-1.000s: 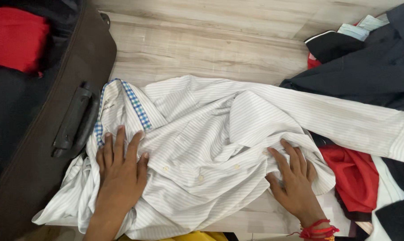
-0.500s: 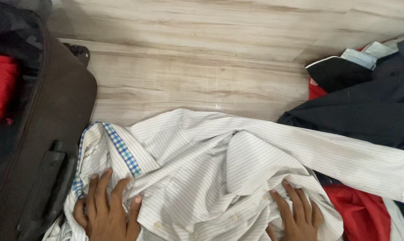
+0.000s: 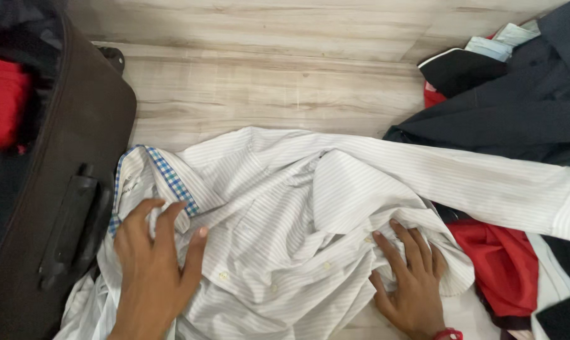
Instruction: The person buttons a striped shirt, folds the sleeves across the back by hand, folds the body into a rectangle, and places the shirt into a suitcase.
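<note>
Smoothing step: left hand (image 3: pixel 151 264) and right hand (image 3: pixel 409 277), fingers spread flat, press shirt (image 3: pixel 285 214) at lower centre; next, straightening its sleeve.

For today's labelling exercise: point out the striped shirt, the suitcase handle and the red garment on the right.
Striped shirt (image 3: pixel 285 208), head view, on its crumpled front.
Suitcase handle (image 3: pixel 71 223), head view, mid-grip.
Red garment (image 3: pixel 502 264), head view, on its exposed fold.

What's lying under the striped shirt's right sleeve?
Under the striped shirt, by its sleeve, a dark garment and red cloth show; whatever else lies beneath is covered.
</note>
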